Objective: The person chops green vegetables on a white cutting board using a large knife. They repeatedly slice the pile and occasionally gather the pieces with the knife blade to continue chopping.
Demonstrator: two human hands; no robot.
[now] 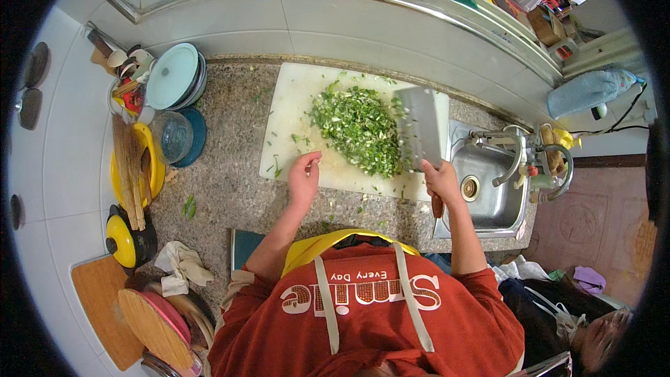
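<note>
A heap of chopped green leafy vegetable (358, 128) lies on a white cutting board (285, 99). My right hand (440, 180) grips the wooden handle of a cleaver (423, 125), whose broad blade is over the board's right part, beside the heap. Bits of green cling near the blade's left side. My left hand (305, 173) is at the board's lower left edge, fingers curled, apart from the heap; whether it holds a small bit cannot be told.
A steel sink (484, 204) with a faucet (513, 154) adjoins the board at right. Along the left stand stacked bowls (172, 76), a glass bowl (172, 137), a yellow basin (159, 167) with a straw brush, a yellow-lidded pot (121, 241) and a cloth (182, 267).
</note>
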